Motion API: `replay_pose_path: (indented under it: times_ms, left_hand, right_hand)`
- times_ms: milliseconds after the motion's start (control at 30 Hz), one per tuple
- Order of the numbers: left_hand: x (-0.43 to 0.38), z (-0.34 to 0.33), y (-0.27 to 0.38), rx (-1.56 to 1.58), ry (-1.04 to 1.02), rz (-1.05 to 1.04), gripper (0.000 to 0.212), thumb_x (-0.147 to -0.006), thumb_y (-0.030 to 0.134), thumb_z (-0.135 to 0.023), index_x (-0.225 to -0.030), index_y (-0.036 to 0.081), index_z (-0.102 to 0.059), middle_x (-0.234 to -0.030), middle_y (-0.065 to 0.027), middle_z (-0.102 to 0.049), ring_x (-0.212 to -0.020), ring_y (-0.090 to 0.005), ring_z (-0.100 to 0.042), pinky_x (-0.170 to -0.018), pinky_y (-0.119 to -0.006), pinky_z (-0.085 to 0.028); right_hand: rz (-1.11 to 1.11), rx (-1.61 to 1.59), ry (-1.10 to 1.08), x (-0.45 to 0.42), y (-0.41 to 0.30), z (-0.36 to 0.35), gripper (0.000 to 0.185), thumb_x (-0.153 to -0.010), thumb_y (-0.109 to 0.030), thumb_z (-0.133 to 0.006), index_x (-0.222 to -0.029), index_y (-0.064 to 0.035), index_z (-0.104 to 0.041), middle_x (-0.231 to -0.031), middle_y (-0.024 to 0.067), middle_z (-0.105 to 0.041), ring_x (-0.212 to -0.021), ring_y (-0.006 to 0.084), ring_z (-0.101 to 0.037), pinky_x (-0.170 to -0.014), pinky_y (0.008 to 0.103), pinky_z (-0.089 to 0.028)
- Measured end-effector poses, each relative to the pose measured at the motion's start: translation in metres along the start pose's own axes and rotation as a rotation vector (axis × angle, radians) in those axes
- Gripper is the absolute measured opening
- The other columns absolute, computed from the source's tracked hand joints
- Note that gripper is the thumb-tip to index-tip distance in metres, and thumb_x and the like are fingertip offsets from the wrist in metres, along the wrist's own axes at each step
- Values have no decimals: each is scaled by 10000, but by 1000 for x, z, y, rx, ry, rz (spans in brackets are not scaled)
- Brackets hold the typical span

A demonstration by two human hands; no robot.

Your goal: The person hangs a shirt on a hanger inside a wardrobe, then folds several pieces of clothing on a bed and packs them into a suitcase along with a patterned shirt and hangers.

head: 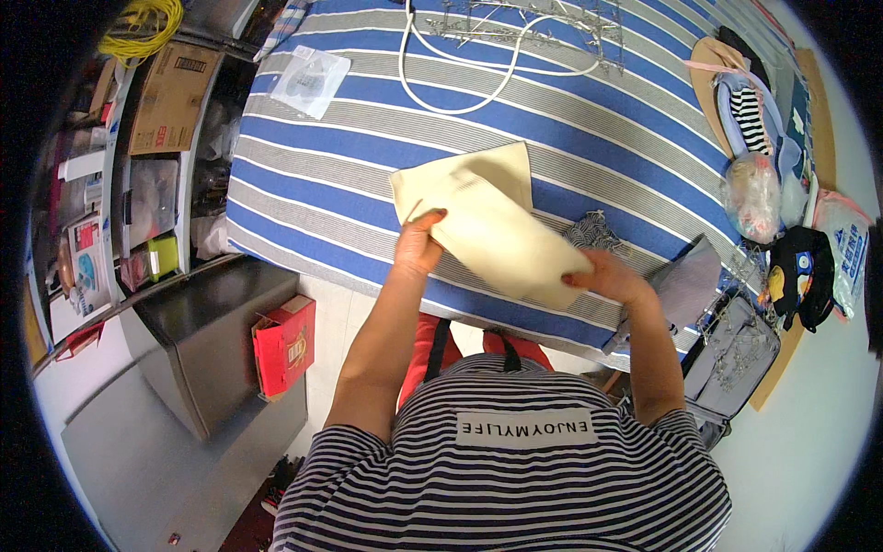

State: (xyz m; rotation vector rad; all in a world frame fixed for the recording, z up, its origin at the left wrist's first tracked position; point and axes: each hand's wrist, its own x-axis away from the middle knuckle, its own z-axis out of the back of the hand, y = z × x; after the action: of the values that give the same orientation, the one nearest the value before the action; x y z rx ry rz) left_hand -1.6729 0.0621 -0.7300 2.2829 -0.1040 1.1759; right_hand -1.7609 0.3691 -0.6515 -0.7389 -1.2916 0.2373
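Above a bed with a blue, grey and white striped cover, both hands hold a cream-coloured sheet of cloth-like material by its two ends. My left hand pinches the left end, thumb on top. My right hand grips the right end, which is blurred. Behind the held sheet, a second cream-coloured panel lies flat on the bed cover. The overlap hides whether the two are joined. A small dark-and-white patterned cloth lies just beyond my right hand.
A white cable loops beside a wire rack at the bed's far side. A clear plastic packet lies far left. Grey fabric and an open suitcase are at right. Left are shelves and a red box.
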Motion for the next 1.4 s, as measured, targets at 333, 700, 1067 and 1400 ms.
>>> replay_pose_path:
  times_ms: [333, 700, 1067, 1400]
  left_hand:
    - [-35, 70, 1, -441, 371, 37, 368, -779, 18, -580, -1134, 27, -486, -907, -92, -584, -751, -170, -570, -666, -294, -489]
    - [-41, 60, 0, -910, 168, 94, 159, -771, 78, -631, -876, -37, -599, -781, -82, -609, -635, -148, -568, -490, -271, -459]
    - [-71, 73, -15, -1301, 436, -626, 201, -702, 93, -644, -839, -26, -558, -763, -145, -626, -694, -251, -610, -642, -344, -484]
    - [-79, 69, -16, -1222, 144, -340, 170, -753, 132, -623, -893, 37, -620, -740, -109, -641, -638, -204, -610, -616, -320, -478]
  right_hand:
    - [-129, -411, 516, -156, 76, -14, 476, -771, -313, -674, -1095, 13, -551, -969, 122, -618, -841, 204, -586, -753, 292, -462]
    - [-102, 56, 873, -127, 49, -37, 263, -767, -247, -642, -894, -24, -589, -752, 170, -629, -691, 316, -622, -628, 372, -484]
    - [-10, 62, 1015, -120, 57, -16, 210, -794, -193, -656, -845, -2, -585, -633, 93, -584, -515, 157, -510, -510, 314, -428]
    - [60, -200, 1121, -108, 114, -2, 276, -752, -184, -672, -936, -8, -564, -785, 173, -635, -703, 296, -627, -645, 370, -480]
